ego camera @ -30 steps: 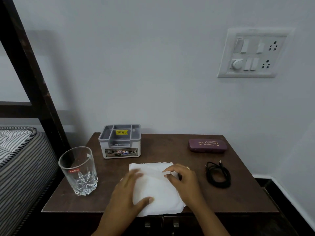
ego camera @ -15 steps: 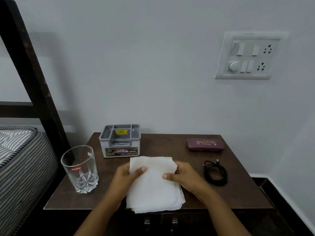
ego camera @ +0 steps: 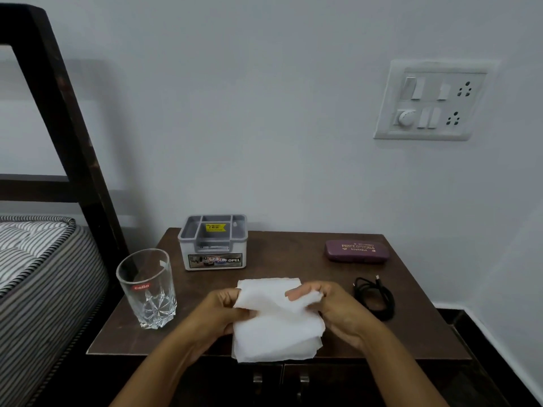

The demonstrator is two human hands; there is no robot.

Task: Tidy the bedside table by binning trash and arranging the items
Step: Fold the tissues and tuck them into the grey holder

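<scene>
As left hand (ego camera: pixel 217 314) and right hand (ego camera: pixel 340 314) clutch it | tissue (ego camera: pixel 276 336) now bunched, earlier flat

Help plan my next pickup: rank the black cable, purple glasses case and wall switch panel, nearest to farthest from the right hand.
1. Black cable, beside the right hand.
2. Purple glasses case, table's back right.
3. Wall switch panel, up high.

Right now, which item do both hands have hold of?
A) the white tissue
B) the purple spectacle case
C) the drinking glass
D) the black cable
A: the left hand and the right hand both grip the white tissue from its two sides, while the drinking glass, black cable and purple spectacle case lie untouched on the table.
</scene>
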